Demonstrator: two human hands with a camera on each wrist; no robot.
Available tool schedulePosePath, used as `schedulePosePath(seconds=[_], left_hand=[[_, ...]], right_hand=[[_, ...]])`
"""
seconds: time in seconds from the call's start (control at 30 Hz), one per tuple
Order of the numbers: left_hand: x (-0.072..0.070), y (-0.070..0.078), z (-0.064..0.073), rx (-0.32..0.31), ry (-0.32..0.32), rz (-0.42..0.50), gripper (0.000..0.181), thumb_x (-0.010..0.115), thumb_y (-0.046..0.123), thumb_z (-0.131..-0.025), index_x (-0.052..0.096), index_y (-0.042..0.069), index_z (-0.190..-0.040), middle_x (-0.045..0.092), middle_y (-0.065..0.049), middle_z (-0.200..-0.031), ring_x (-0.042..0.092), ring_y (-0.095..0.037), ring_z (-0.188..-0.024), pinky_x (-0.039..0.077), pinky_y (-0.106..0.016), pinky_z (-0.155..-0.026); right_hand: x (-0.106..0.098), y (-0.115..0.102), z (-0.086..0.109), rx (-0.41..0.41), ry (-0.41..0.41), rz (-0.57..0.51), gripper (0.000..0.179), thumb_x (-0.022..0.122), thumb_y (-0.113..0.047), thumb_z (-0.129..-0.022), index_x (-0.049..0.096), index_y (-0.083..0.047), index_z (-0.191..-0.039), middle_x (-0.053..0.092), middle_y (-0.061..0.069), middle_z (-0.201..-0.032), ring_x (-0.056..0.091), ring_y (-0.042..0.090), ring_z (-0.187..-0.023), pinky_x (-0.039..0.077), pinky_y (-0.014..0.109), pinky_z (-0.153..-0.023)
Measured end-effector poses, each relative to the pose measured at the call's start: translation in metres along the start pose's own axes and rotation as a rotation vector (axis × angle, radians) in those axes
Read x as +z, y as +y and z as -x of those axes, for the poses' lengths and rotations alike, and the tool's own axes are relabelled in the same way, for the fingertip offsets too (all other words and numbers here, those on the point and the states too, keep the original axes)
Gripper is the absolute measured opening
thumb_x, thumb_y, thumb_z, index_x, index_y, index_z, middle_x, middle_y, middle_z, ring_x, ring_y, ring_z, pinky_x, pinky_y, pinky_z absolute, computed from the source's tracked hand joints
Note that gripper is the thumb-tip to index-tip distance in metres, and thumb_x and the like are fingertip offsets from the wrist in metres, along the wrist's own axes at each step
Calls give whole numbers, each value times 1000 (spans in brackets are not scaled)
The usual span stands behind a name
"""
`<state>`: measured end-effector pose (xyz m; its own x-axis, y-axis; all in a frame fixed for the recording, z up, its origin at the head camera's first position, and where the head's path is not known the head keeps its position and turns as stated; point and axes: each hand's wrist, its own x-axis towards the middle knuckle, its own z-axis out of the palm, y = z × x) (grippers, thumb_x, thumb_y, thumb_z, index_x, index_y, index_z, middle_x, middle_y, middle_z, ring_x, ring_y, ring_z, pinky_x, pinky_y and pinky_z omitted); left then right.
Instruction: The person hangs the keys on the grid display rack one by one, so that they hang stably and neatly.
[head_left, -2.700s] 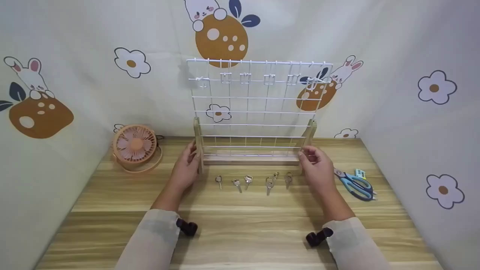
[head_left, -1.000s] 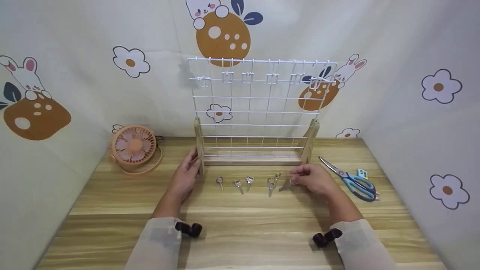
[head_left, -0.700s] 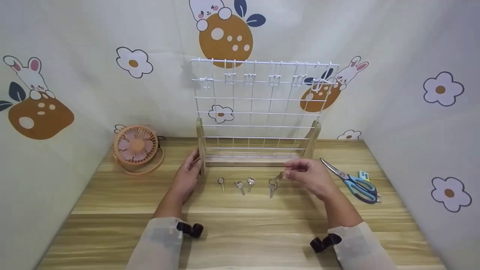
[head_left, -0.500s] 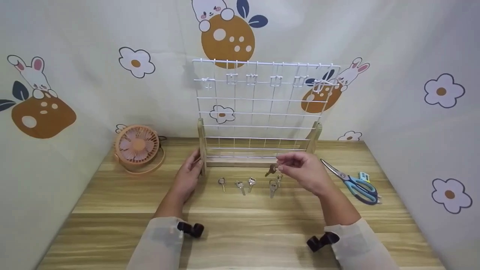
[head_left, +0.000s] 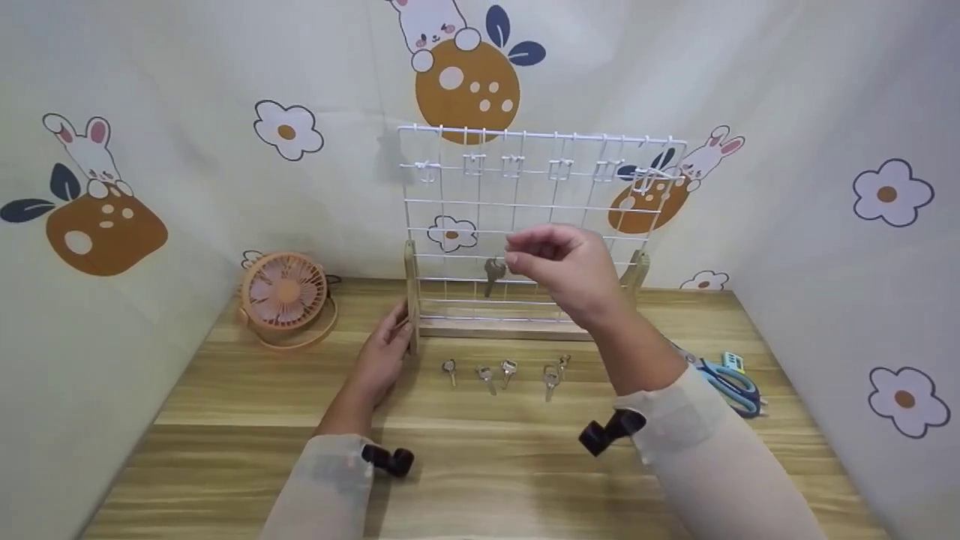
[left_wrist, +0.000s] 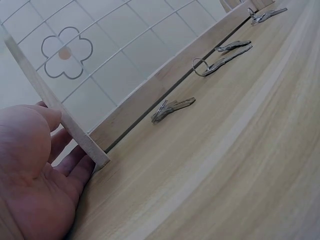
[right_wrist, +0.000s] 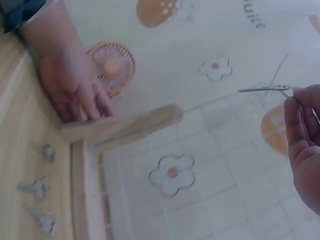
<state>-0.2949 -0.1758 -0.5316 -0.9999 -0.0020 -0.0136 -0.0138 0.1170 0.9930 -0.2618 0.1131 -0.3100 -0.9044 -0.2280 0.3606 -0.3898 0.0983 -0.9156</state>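
A white wire grid rack stands on a wooden base (head_left: pixel 487 328), with several small white hooks along its upper part. My left hand (head_left: pixel 379 364) grips the rack's left wooden side post (left_wrist: pixel 75 129) low down, thumb on one side and fingers on the other. In front of the grid, around its mid-height, my right hand (head_left: pixel 574 277) pinches a key (head_left: pixel 493 276) by its ring. That key hangs free of the wires in the head view; the right wrist view shows the ring (right_wrist: pixel 286 92) between thumb and finger. Several other keys (head_left: pixel 551 382) lie in a row before the base.
An orange fan (head_left: pixel 287 292) stands left of the rack. Blue-handled scissors (head_left: pixel 735 386), partly behind my right forearm, lie at the right beside a small light-blue item (head_left: pixel 733 362). A patterned cloth backdrop (head_left: pixel 337 195) rises close behind the rack.
My right hand left the rack's right post, picked up the rightmost key and has raised it up and leftward before the grid. My left hand stays at the left post.
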Motion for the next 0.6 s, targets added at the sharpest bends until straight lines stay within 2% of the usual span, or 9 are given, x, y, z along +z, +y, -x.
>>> schedulePosePath(seconds=[0.2,0.33,0.47,0.6], left_hand=[[-1,1,2,17,-7,5,57,48,26,-116,32,24,-170,37,-6,-174,36,-29,-162,36,-48,-133],[-2,-2,-1,17,-13,33,55,47,23,-116,33,22,-169,37,-6,-174,35,-28,-162,34,-49,-134],[-1,-3,-3,7,-17,56,53,47,22,-116,37,24,-168,39,-5,-173,36,-27,-161,32,-49,-134],[-1,0,-3,-13,-9,35,52,47,24,-116,39,28,-166,40,-1,-172,36,-25,-161,33,-48,-134]], right_hand=[[33,-43,-26,-95,-35,-73,17,82,-1,-91,80,1,-107,79,5,-99,74,17,-90,65,25,-80],[57,-62,-43,-116,-19,-149,16,81,1,-92,80,1,-107,78,6,-100,75,17,-90,67,27,-84],[72,-69,-59,-112,20,-140,15,79,-1,-94,80,-2,-110,78,7,-104,74,18,-95,66,28,-89],[76,-68,-69,-112,50,-61,14,78,-6,-97,81,-7,-110,77,6,-106,73,19,-97,65,26,-90]])
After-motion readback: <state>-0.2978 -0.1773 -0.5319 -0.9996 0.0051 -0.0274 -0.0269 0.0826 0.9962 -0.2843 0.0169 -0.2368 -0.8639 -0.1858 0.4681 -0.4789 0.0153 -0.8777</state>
